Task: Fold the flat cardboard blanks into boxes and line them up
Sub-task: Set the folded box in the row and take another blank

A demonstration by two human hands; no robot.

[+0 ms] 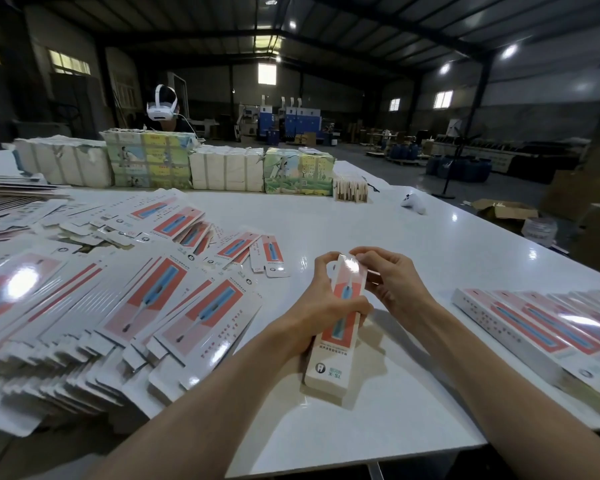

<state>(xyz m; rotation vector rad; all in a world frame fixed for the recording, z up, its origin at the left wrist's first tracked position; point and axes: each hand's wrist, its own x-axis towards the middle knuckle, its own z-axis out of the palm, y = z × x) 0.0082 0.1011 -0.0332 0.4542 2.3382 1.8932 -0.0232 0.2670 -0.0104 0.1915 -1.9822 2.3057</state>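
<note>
A long narrow white box (329,362) with a red and blue picture stands tilted on the white table (413,244), its near end resting on the surface. My left hand (321,303) grips it around the middle. My right hand (392,275) pinches the flap at its far upper end. To the left lies a big spread of flat printed blanks (146,306). At the right, several folded boxes (541,327) lie side by side in a row.
Wrapped bundles of printed stock (222,168) line the far side of the table, with a person wearing a white headset (161,107) behind them. A small white object (413,202) lies far right. Cardboard cartons (503,211) sit on the floor beyond the table's right edge.
</note>
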